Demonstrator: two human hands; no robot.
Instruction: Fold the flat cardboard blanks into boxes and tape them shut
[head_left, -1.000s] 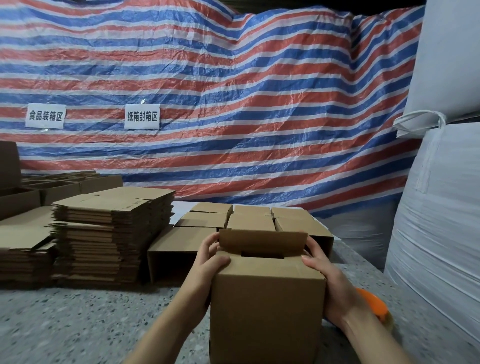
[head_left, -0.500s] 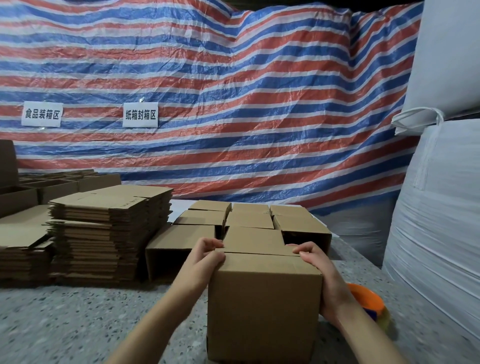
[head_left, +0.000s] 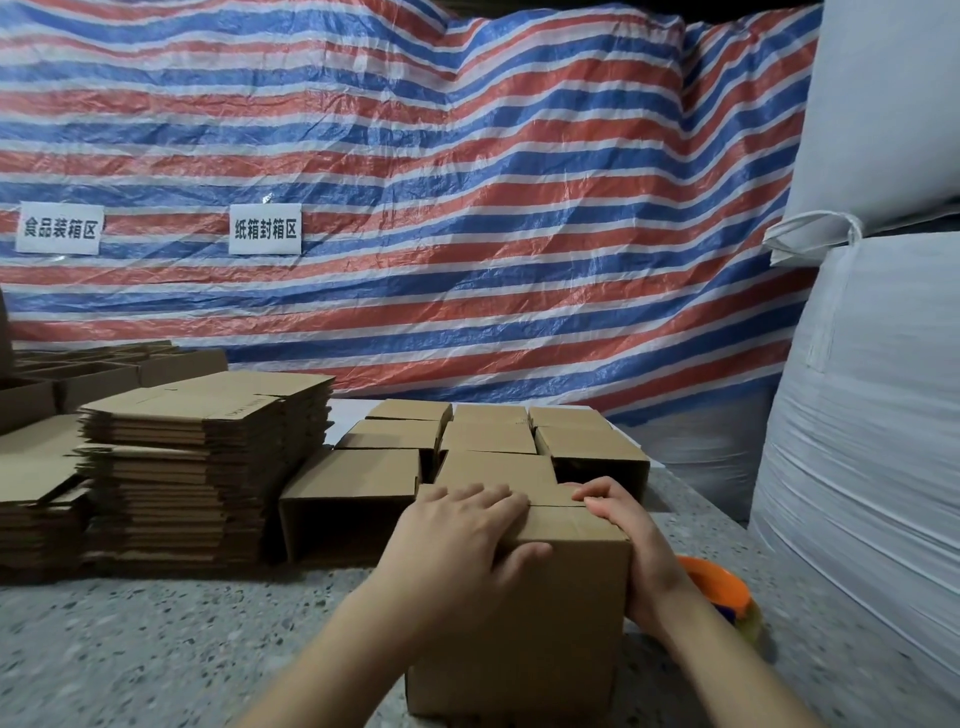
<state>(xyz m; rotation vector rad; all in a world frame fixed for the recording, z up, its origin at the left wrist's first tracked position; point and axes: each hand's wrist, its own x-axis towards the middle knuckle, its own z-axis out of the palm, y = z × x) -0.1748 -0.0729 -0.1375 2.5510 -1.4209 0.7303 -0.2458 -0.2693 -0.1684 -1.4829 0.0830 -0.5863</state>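
Note:
A brown cardboard box (head_left: 545, 623) stands upright on the speckled table (head_left: 156, 649) right in front of me. Its top flaps are folded down and meet in a seam. My left hand (head_left: 457, 540) lies flat across the top, fingers straight on the flaps and thumb on the front face. My right hand (head_left: 634, 540) holds the box's right side, with its fingers curled over the top right edge. An orange tape dispenser (head_left: 717, 582) sits behind my right wrist, partly hidden.
A tall stack of flat cardboard blanks (head_left: 208, 457) stands at the left. Several folded boxes (head_left: 488, 436) sit behind the one I hold, and one box (head_left: 353, 483) lies on its side. Large white sacks (head_left: 872, 415) stand at the right, before a striped tarp.
The rear top flap, upright a second ago, has been folded down. My left hand has moved from the box's left edge onto the top. My right hand has stayed at the right side.

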